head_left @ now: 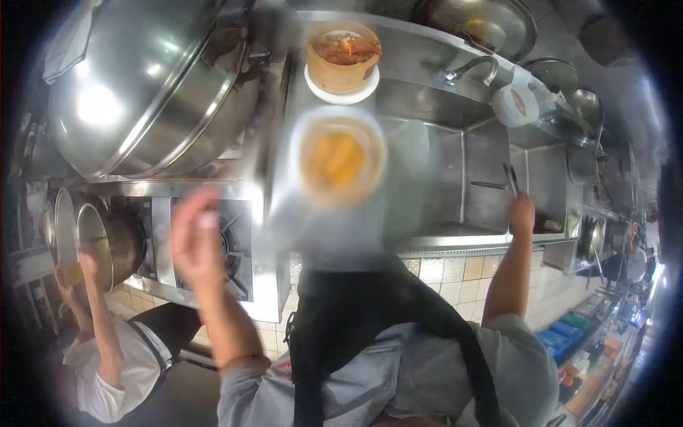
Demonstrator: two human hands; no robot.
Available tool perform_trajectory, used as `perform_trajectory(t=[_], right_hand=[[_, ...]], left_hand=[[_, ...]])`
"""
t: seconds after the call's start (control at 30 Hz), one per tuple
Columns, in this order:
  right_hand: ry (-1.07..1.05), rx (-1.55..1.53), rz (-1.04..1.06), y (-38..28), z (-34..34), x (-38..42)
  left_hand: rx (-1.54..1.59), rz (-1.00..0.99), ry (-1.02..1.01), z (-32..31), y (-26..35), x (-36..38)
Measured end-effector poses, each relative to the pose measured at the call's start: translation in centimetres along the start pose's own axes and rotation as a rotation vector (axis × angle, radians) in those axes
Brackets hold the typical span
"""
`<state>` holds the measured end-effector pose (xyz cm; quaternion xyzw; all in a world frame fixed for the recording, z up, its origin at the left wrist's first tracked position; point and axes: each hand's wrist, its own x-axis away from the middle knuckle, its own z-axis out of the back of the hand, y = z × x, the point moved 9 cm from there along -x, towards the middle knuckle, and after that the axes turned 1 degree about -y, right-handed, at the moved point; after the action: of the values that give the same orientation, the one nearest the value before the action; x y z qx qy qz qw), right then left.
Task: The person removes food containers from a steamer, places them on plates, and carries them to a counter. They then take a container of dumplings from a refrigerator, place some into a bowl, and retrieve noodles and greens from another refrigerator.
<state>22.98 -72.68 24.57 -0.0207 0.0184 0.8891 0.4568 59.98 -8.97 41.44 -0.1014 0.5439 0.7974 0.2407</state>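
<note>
My left hand (197, 238) is raised over the stove at the left, its fingers apart and blurred, holding nothing. At the right, my right hand (523, 212) is closed around metal tongs (511, 178) above the sink. Between the hands, a round container with orange-yellow food (338, 160) rests on the steel counter, blurred. Behind it stands a bamboo steamer (343, 71) with reddish-brown food inside, on a white plate (342, 95).
Large metal domes (135, 85) fill the upper left. A faucet (473, 69) and a white container (514, 107) are behind the sink (441, 171). At the far left, a person (117, 356) works at a large pot (117, 245).
</note>
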Motion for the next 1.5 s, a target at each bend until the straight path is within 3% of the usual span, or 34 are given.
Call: perform_trajectory(t=[0.03, 0.1, 0.17, 0.23, 0.43, 0.63, 0.7, 0.77, 0.8, 0.87, 0.93, 0.97, 1.0, 1.03, 1.07, 1.13, 1.2, 1.27, 1.3, 1.37, 1.47, 1.5], right_hand=[[-0.082, -0.068, -0.15, 2.7, -0.4, 2.4], [-0.056, -0.085, -0.265, 6.1, -0.8, 6.2], [-0.226, -0.047, -0.335, 9.6, -3.2, 8.2], [-0.189, -0.125, -0.315, 11.2, -4.7, 9.0], [-0.173, -0.173, -0.319, 13.3, -6.3, 8.4], [-0.286, -0.13, -0.182, 12.6, -6.5, 7.2], [-0.361, -0.078, -0.164, 13.5, -8.7, 6.8], [-0.132, -0.186, -0.032, 14.8, -9.4, 5.8], [-0.135, -0.195, -0.018, 14.6, -9.7, 5.7], [-0.14, -0.679, -0.212, 15.6, -10.4, 5.1], [-0.21, -0.578, -0.163, 15.0, -10.6, 4.7], [-0.199, -0.388, -0.066, 14.5, -10.7, 4.6], [-0.185, -0.197, 0.028, 14.0, -11.1, 4.5], [-0.347, -0.175, -0.083, 10.6, -7.4, 5.5], [-0.354, -0.177, -0.076, 10.9, -8.2, 5.3], [-0.342, -0.141, 0.036, 11.6, -10.3, 4.0], [-0.388, -0.081, 0.161, 13.2, -13.8, 2.2], [-0.378, 0.142, 0.325, 13.5, -16.3, 1.2], [-0.382, 0.141, 0.357, 13.3, -16.2, 1.0], [-0.431, 0.205, 0.37, 13.6, -16.6, 0.7], [-0.62, 0.426, 0.405, 8.9, -13.2, 3.5], [-0.39, 0.353, 0.121, 6.8, -8.0, 4.3]], left_hand=[[0.036, 0.161, -0.04, -3.3, -3.6, 3.0], [0.164, 0.3, -0.004, -9.3, -8.7, 8.4], [0.134, 0.24, -0.04, -13.6, -8.0, 10.0], [0.068, 0.126, -0.049, -16.0, -5.3, 9.4], [-0.036, 0.007, -0.034, -17.8, -3.5, 7.1], [-0.099, 0.023, 0.016, -17.4, -3.7, 10.5], [-0.131, 0.039, 0.05, -16.6, -3.7, 12.8], [-0.168, 0.062, 0.092, -15.7, -4.1, 15.2], [-0.19, 0.076, 0.116, -15.0, -4.3, 16.2], [-0.246, 0.112, 0.168, -13.3, -5.2, 18.2], [-0.321, 0.181, 0.242, -10.9, -6.5, 20.1], [-0.363, 0.23, 0.297, -9.1, -7.4, 21.2], [-0.311, 0.403, 0.422, -7.0, -8.4, 23.0], [-0.548, 0.489, 0.417, -4.1, -8.9, 24.7], [-0.399, 0.471, 0.536, -1.1, -11.8, 27.8], [-0.583, 0.62, 0.638, 3.7, -12.2, 32.6], [-0.315, 0.661, 0.747, 7.4, -15.8, 37.8], [-0.395, 0.85, 0.688, 10.0, -19.9, 43.0], [-0.396, 0.847, 0.692, 10.3, -20.6, 44.1], [-0.37, 1.021, 0.533, 9.9, -23.5, 46.3], [-0.209, 1.054, 0.518, 11.2, -31.8, 51.1], [-0.018, 1.124, 0.507, 10.8, -33.3, 51.7]])
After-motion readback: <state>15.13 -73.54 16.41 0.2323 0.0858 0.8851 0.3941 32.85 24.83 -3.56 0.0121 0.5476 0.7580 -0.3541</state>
